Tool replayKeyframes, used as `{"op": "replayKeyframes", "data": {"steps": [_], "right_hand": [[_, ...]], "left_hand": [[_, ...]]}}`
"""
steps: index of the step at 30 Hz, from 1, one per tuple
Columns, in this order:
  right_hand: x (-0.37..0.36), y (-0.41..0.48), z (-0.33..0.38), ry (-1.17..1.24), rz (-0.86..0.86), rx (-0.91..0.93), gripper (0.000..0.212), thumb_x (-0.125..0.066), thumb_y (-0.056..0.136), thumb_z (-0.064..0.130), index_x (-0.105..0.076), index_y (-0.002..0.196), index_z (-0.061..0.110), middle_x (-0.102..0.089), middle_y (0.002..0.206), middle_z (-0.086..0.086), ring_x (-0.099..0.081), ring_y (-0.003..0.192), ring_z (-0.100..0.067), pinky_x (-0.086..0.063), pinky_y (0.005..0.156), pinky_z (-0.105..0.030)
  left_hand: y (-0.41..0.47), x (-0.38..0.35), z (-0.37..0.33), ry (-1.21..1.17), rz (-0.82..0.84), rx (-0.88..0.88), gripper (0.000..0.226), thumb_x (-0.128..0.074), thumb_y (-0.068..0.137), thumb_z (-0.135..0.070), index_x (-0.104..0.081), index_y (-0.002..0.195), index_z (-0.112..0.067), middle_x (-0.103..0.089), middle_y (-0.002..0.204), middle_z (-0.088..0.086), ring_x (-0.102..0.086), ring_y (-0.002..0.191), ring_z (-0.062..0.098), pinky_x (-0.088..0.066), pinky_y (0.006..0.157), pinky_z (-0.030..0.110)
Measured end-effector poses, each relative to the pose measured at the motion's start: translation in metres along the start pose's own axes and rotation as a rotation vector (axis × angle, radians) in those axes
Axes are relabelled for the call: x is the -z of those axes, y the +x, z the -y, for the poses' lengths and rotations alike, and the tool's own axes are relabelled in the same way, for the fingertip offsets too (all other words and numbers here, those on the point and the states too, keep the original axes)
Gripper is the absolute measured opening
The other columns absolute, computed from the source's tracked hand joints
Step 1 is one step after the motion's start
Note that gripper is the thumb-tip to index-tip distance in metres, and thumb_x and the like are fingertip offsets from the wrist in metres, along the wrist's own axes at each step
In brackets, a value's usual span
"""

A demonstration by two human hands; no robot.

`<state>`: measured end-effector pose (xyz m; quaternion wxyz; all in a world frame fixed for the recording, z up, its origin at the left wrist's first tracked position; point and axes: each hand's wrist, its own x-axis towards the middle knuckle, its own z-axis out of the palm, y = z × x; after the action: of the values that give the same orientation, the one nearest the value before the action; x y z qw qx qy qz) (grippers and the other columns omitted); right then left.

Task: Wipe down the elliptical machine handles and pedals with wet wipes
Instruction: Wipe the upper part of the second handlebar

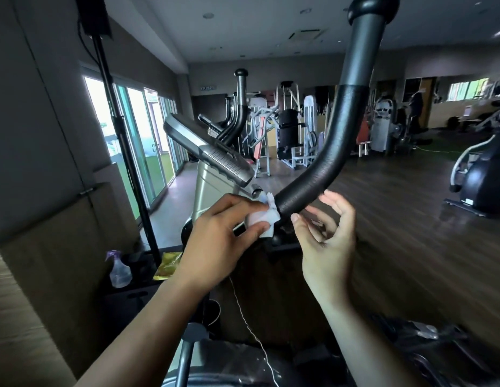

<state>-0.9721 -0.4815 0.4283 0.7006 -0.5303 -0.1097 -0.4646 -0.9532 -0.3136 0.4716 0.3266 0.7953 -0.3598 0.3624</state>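
The elliptical's black foam-covered right handle [338, 129] curves up from the machine's middle to a round cap at the top of the view. My left hand [215, 227] grips a crumpled white wet wipe [264, 219] at the handle's lower end, where the foam stops. My right hand [327, 233] hovers just below the handle with relaxed, slightly spread fingers and holds nothing. The left handle [240, 107] rises behind the grey console [209, 152]. The pedals are not clearly visible.
A black stand pole [123, 141] rises at the left. At its foot sit a spray bottle [119, 270] and a yellow packet [168, 265]. A thin white cord [251, 331] hangs below my hands. Other gym machines [290, 129] stand across the wooden floor.
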Motion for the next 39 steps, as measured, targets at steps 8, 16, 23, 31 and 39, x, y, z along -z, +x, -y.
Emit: {"op": "replayKeyframes", "data": {"steps": [8, 16, 23, 31, 39], "right_hand": [[0.03, 0.05, 0.012, -0.031, -0.021, 0.05, 0.045, -0.066, 0.09, -0.005, -0.053, 0.122, 0.023, -0.062, 0.125, -0.002, -0.067, 0.107, -0.013, -0.051, 0.085, -0.013], [0.05, 0.108, 0.032, -0.016, 0.106, 0.071, 0.038, -0.065, 0.096, 0.009, -0.058, 0.12, 0.036, -0.065, 0.121, 0.008, -0.068, 0.11, -0.014, -0.056, 0.093, -0.029], [0.054, 0.145, 0.034, 0.04, 0.367, 0.063, 0.038, -0.064, 0.094, 0.001, -0.062, 0.12, 0.029, -0.069, 0.109, 0.013, -0.066, 0.104, -0.003, -0.053, 0.094, -0.024], [0.069, 0.168, 0.03, 0.112, 0.604, 0.041, 0.04, -0.068, 0.092, 0.006, -0.059, 0.121, 0.032, -0.067, 0.113, 0.001, -0.066, 0.1, -0.002, -0.053, 0.088, -0.019], [0.067, 0.171, 0.018, 0.208, 0.633, 0.024, 0.035, -0.069, 0.091, 0.003, -0.06, 0.121, 0.018, -0.068, 0.105, 0.009, -0.062, 0.096, 0.012, -0.045, 0.08, -0.004]], "left_hand": [[0.05, -0.031, -0.04, -0.011, -0.056, -0.011, 0.026, -0.078, 0.087, -0.023, -0.075, 0.112, -0.022, -0.067, 0.105, -0.004, -0.062, 0.095, 0.006, -0.044, 0.087, 0.013], [0.116, -0.057, -0.085, -0.222, -0.205, 0.084, 0.019, -0.079, 0.086, -0.017, -0.069, 0.102, -0.02, -0.07, 0.099, 0.001, -0.069, 0.09, 0.012, -0.056, 0.086, 0.029], [0.141, -0.066, -0.114, -0.209, -0.409, 0.164, 0.02, -0.076, 0.089, -0.021, -0.069, 0.107, -0.017, -0.07, 0.1, 0.004, -0.071, 0.086, 0.014, -0.057, 0.075, 0.032], [0.072, -0.083, -0.121, 0.134, -0.404, 0.319, 0.024, -0.071, 0.092, -0.028, -0.072, 0.116, -0.029, -0.07, 0.108, -0.016, -0.067, 0.102, -0.003, -0.054, 0.085, 0.019], [0.091, -0.092, -0.134, 0.316, -0.496, 0.218, 0.039, -0.077, 0.086, -0.021, -0.069, 0.124, -0.024, -0.064, 0.102, -0.022, -0.066, 0.093, -0.001, -0.053, 0.088, 0.021]]}}
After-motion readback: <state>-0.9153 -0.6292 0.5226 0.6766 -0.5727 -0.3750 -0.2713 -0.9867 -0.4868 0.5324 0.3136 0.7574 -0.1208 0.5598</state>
